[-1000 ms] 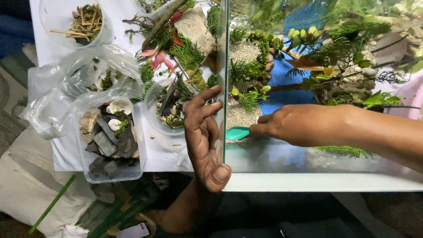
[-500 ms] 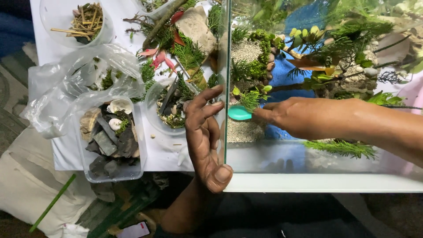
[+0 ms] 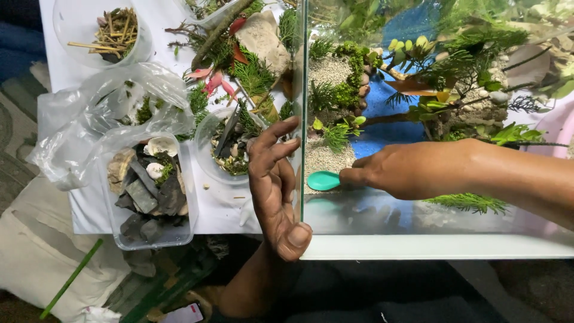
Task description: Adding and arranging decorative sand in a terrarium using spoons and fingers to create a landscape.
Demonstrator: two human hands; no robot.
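Pinching a small teal plastic spoon, our right hand levels pale sand inside the clear glass tank; beside it, our open left hand steadies the wall.

Teal spoon, bowl flat on pale sand; inside glass tank
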